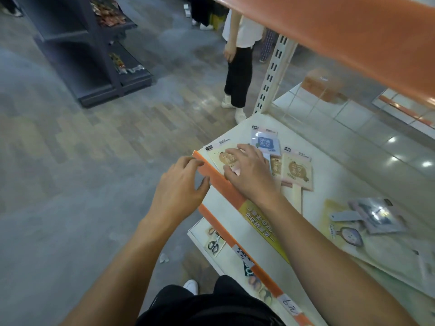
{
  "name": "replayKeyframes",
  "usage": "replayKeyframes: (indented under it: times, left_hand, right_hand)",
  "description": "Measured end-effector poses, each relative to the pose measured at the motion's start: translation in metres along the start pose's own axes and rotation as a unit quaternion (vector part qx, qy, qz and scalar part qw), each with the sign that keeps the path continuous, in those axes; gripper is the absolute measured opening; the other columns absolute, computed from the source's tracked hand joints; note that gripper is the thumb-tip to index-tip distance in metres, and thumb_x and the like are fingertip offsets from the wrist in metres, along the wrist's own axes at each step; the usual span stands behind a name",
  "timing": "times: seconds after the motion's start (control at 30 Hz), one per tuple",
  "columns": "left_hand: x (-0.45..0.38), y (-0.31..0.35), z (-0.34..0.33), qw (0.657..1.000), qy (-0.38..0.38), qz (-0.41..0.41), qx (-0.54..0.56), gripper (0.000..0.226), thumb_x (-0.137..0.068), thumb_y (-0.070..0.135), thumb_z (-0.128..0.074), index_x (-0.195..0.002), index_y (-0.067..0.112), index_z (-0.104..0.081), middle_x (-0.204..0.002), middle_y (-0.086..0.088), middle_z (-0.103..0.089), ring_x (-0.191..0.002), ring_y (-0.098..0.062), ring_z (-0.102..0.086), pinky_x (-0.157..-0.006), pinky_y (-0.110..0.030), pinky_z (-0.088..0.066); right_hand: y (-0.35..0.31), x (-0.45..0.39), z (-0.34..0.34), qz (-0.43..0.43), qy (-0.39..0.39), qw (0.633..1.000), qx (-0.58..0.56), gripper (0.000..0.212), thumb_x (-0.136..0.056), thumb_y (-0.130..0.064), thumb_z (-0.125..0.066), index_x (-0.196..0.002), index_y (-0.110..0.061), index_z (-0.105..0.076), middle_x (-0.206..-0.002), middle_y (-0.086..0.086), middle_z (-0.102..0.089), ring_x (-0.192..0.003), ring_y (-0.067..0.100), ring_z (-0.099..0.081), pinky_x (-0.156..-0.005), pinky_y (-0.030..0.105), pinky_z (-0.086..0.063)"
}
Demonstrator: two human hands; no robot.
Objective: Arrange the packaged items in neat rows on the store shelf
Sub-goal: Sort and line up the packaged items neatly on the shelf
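Cream packet (222, 158) flat at the shelf's (329, 184) near-left corner, centre of frame, pinned under the right hand (249, 170), fingers spread, not pinching. Left hand (181, 184) just left of centre, loosely open, empty, beside the orange shelf edge (219, 182). Probably mid-squaring of one packet. Next: sliding it in line with the tan packets (297, 171) right of centre.
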State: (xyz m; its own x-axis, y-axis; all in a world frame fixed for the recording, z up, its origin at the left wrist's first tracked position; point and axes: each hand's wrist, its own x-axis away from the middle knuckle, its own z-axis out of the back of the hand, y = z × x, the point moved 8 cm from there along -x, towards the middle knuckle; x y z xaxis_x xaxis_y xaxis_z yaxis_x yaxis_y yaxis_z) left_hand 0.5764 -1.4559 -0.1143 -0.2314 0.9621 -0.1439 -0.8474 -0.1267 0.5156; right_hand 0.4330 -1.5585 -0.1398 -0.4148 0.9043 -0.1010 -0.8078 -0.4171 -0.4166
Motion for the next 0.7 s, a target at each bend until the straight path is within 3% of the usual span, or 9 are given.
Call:
replayKeyframes:
  times: [0.13, 0.27, 0.47, 0.7]
  left_hand:
    - [-0.003, 0.015, -0.013, 0.999, -0.021, -0.046, 0.007, 0.038, -0.09, 0.034, -0.058, -0.123, 0.016, -0.058, -0.127, 0.001, -0.055, -0.108, -0.024, -0.057, -0.085, -0.041, -0.049]
    - [-0.003, 0.044, -0.032, 0.992, -0.049, -0.113, 0.03, 0.036, -0.089, 0.031, -0.061, -0.121, 0.015, -0.059, -0.125, -0.001, -0.056, -0.107, -0.024, -0.058, -0.083, -0.04, -0.051]
    - [0.005, 0.09, -0.064, 0.968, -0.096, -0.219, 0.071, 0.036, -0.087, 0.027, -0.065, -0.118, 0.01, -0.061, -0.119, -0.008, -0.058, -0.091, -0.029, -0.062, -0.08, -0.044, -0.052]
    - [0.031, 0.139, -0.089, 0.945, -0.163, -0.276, 0.067, 0.04, -0.089, 0.031, -0.06, -0.124, 0.013, -0.057, -0.126, -0.006, -0.055, -0.108, -0.029, -0.056, -0.088, -0.044, -0.048]
  right_hand:
    - [0.012, 0.019, 0.019, -0.026, 0.018, 0.999, -0.036, 0.044, -0.091, -0.033, -0.059, -0.133, -0.022, -0.056, -0.138, 0.002, -0.05, -0.13, 0.021, -0.042, -0.108, 0.035, -0.035]
    - [0.036, 0.055, 0.04, -0.082, 0.053, 0.994, -0.04, 0.044, -0.091, -0.032, -0.058, -0.133, -0.02, -0.056, -0.135, 0.003, -0.052, -0.126, 0.021, -0.046, -0.105, 0.04, -0.04]
    - [0.074, 0.122, 0.061, -0.18, 0.116, 0.977, -0.008, 0.039, -0.092, -0.032, -0.056, -0.13, -0.023, -0.057, -0.132, 0.003, -0.054, -0.121, 0.025, -0.049, -0.101, 0.04, -0.042]
    - [0.107, 0.195, 0.07, -0.291, 0.162, 0.943, 0.005, 0.043, -0.091, -0.032, -0.058, -0.132, -0.019, -0.056, -0.133, 0.002, -0.052, -0.124, 0.026, -0.047, -0.105, 0.041, -0.038]
